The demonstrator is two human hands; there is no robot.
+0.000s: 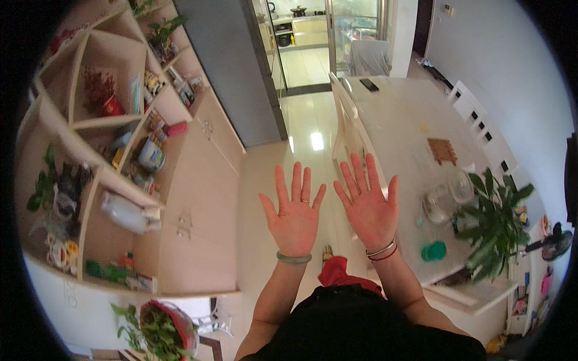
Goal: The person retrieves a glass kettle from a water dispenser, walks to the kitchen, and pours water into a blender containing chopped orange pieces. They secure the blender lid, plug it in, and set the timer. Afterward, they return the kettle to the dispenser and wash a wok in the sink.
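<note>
Both of my hands are held up in front of me, palms toward me and fingers spread. My left hand (293, 224) holds nothing; it has a ring on one finger and a green bangle (294, 258) at the wrist. Level with it, my right hand (371, 212) is bare of any object too, with a silver bangle and a red cord (383, 253) at its wrist. The two hands are apart and touch nothing. Nearest to the right hand is the edge of a pale dining table (394, 114), while a tiled floor (265, 180) lies beneath the left.
Shelves with cabinet doors (201, 192) line the left side. On the table lie a phone (369, 85), a brown woven mat (442, 151), a clear container (438, 201) and a green object (433, 251). A leafy plant (497, 225) stands at right. Ahead, a doorway opens onto a kitchen (301, 63).
</note>
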